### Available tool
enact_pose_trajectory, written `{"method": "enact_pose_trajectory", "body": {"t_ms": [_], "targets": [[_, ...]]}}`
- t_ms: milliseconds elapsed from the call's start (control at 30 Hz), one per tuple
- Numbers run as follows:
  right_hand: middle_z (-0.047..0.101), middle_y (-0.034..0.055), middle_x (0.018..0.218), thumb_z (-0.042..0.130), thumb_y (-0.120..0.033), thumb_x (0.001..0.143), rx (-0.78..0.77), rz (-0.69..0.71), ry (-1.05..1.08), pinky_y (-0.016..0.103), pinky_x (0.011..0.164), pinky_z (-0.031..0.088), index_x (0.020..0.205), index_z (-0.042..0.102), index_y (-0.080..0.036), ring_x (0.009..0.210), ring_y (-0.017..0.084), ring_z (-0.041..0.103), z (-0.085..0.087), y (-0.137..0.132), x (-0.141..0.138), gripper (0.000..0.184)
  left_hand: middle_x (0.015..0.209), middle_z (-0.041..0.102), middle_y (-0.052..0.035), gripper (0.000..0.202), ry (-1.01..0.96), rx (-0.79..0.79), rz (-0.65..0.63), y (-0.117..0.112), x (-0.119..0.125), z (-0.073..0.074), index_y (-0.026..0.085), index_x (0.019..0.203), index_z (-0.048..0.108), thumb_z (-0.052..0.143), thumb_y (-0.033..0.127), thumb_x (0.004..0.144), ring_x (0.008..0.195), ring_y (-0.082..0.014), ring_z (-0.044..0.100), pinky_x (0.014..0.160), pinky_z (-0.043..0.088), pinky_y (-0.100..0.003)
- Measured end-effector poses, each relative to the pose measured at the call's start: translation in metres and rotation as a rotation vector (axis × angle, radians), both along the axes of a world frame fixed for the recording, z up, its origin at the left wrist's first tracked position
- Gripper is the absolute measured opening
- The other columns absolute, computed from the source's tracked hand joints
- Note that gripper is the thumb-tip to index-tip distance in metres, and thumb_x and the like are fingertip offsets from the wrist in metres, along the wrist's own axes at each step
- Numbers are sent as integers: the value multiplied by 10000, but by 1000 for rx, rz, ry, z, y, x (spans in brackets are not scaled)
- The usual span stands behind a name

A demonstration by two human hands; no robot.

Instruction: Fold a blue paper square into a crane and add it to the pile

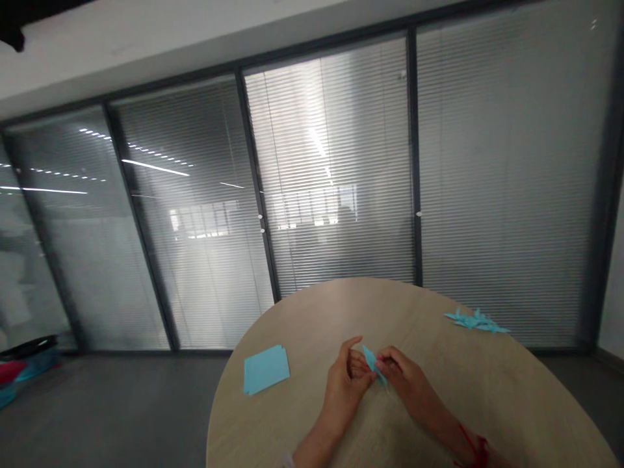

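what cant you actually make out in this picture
Head view only.
Blue folded paper: small, half covered by the left hand and right hand; its shape is unclear.
Paper pieces at the table's far right: too small and blurred to count.
Blue sheets: how many are stacked cannot be told.
Room behind the blinds: hidden by slats and glare.

Round surface, mostly bare wood. Left hand and right hand meet near its middle, both pinching a small blue paper piece, with no gap between them. Stack of blue sheets lies flat well to the left, open wood between it and the left hand. Blue folded scraps sit near the far right edge, well apart from the right hand; low, possibly several overlapping. Far half open to the rim. Glass wall with blinds stands beyond.
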State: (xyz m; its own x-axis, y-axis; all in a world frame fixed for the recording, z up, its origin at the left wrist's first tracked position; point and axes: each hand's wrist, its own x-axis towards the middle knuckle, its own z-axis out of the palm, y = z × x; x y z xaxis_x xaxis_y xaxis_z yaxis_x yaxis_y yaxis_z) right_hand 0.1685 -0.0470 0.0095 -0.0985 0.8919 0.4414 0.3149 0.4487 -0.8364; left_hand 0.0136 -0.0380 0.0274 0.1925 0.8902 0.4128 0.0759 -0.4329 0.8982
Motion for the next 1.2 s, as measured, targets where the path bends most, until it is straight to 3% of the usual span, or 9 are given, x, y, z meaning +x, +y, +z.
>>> {"method": "enact_pose_trajectory", "body": {"t_ms": [267, 467, 800, 1200], "targets": [[633, 24, 858, 527, -370, 825, -28, 62, 77, 271, 726, 458, 867, 526, -211, 807, 192, 621, -2, 2, -2, 165, 844, 651, 9, 540, 134, 211, 50, -1, -5, -6, 219, 1223, 485, 542, 24, 723, 810, -144, 620, 817, 484, -299], [608, 2, 804, 553, -313, 824, -35, 105, 145, 262, 712, 457, 857, 518, -211, 775, 179, 623, -1, -1, -1, 113, 960, 657, -16, 445, 244, 350, 53, -5, -8, -5, 240, 1231, 502, 540, 96, 811, 984, -183, 588, 987, 397, -395], [653, 31, 877, 593, -356, 817, 10, 139, 193, 279, 774, 471, 876, 584, -203, 842, 195, 628, 8, -9, 0, 164, 1068, 614, -35, 548, 346, 609, 45, -2, -12, -13, 316, 1363, 337, 483, 99, 881, 984, -167, 586, 913, 479, -360], [663, 28, 875, 554, -277, 839, 72, 110, 63, 276, 789, 463, 871, 600, -202, 844, 189, 627, 16, -13, 2, 94, 1030, 622, -33, 530, 340, 505, 91, -5, -13, -8, 311, 1372, 358, 504, 158, 886, 953, -174, 589, 904, 480, -371]]}}
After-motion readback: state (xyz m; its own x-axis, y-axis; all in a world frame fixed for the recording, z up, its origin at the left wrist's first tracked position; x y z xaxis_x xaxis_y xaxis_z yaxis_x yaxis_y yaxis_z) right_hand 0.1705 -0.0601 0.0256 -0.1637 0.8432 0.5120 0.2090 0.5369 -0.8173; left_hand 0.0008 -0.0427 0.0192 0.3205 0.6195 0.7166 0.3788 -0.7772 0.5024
